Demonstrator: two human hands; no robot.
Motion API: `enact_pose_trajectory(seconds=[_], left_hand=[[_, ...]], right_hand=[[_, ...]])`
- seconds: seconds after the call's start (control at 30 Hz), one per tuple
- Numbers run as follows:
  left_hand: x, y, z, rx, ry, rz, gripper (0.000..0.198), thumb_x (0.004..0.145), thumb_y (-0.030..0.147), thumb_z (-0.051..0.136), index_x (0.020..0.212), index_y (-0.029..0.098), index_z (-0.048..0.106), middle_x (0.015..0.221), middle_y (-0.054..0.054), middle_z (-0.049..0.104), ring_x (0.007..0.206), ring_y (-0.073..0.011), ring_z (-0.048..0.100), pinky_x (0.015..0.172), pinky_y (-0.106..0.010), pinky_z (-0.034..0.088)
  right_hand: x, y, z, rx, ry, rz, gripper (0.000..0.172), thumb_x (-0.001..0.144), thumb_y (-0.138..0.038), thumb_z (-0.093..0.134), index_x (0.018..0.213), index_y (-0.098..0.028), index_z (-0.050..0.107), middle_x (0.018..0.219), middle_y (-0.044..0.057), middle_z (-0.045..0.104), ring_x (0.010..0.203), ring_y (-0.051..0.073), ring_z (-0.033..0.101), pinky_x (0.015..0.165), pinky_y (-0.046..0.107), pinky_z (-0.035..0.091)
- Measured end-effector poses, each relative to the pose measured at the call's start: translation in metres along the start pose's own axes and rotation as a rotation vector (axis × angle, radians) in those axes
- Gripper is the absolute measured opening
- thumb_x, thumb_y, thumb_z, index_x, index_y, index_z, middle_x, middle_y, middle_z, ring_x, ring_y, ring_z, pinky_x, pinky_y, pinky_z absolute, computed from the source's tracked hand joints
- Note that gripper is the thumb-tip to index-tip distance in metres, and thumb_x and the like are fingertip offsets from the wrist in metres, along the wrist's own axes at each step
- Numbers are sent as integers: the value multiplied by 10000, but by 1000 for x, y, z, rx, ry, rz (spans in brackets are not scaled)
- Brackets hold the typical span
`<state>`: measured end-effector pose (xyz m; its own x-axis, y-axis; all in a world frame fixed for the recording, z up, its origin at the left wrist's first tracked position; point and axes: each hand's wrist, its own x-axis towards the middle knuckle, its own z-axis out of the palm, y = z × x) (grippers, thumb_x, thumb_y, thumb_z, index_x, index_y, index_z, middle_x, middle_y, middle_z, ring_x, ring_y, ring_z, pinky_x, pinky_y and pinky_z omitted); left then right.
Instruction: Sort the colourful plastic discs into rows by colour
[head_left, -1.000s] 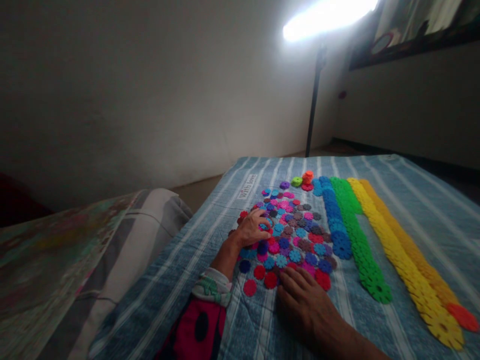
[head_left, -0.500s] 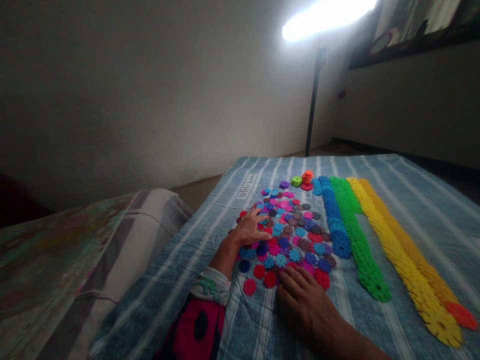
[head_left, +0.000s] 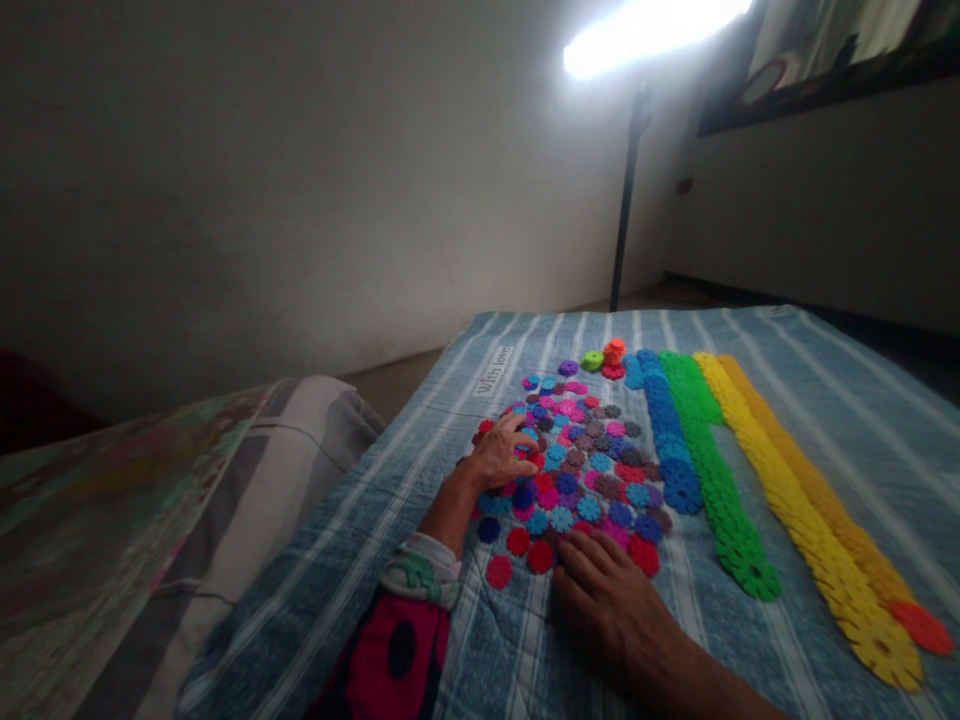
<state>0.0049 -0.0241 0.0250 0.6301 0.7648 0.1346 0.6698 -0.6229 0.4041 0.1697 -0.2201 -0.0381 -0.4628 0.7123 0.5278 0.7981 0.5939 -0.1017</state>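
Note:
A spread of mixed flower-shaped plastic discs point(head_left: 561, 519) in red, pink, purple, blue and brown lies on the striped bedsheet point(head_left: 360, 530). My left hand point(head_left: 501, 455) rests over the left side of this spread, its fingers and thumb apart and bent around some discs; what lies beneath the palm is hidden. At the near edge, my right hand point(head_left: 607, 585) lies palm down with its fingers stretched out, their tips touching discs. Nearby on the right run overlapping rows of discs: a blue row point(head_left: 667, 420), a green row point(head_left: 724, 510), a yellow row point(head_left: 814, 530) and an orange-yellow row point(head_left: 832, 500).
At the far end sit a small orange stack point(head_left: 614, 352), a lime-green disc stack point(head_left: 592, 361) and a purple one point(head_left: 568, 368). An orange disc point(head_left: 921, 627) ends the outermost row. Behind the bed stands a lit lamp point(head_left: 652, 38) on a dark pole. Folded bedding point(head_left: 300, 470) lies left.
My left thumb and fingers have drawn slightly closer together over the discs. My right hand has stayed in place, and the rows look the same.

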Motion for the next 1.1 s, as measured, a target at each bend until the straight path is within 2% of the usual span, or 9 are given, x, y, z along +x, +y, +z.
enact_pose_trajectory(seconds=[0.17,0.37,0.53,0.8,1.1], left_hand=[[1,1,1,-9,3,31,174,614,199,747,782,241,752,1310,-55,575,1309,-299,454,1143,-459,322],[1,3,1,-24,10,17,111,606,170,743,704,219,724,1328,-60,568,1329,-284,434,1152,-444,307],[-1,4,2,-97,29,0,95,587,171,733,661,201,681,1328,-58,579,1324,-267,447,1107,-404,371],[0,6,1,-214,60,-35,78,630,213,688,577,188,637,1227,-58,660,1171,-240,592,1038,-341,432],[1,4,3,-280,135,-102,97,682,268,662,631,186,675,1086,-29,721,1018,-200,664,973,-304,472]], right_hand=[[0,-1,-3,-1,-54,9,168,907,-196,540,1036,-191,646,1233,99,636,1195,257,524,1065,453,354],[1,0,-5,16,-15,3,160,893,-181,551,1024,-187,641,1200,89,650,1171,254,540,1052,442,371],[0,0,-3,26,-48,16,167,899,-172,539,1040,-192,628,1216,102,636,1198,250,521,1065,461,354],[2,1,-8,27,-47,8,177,906,-169,524,1044,-188,633,1221,102,636,1189,254,525,1055,453,369],[2,0,-7,22,-16,9,183,902,-154,522,1041,-184,637,1200,97,647,1169,258,536,1042,451,376]])
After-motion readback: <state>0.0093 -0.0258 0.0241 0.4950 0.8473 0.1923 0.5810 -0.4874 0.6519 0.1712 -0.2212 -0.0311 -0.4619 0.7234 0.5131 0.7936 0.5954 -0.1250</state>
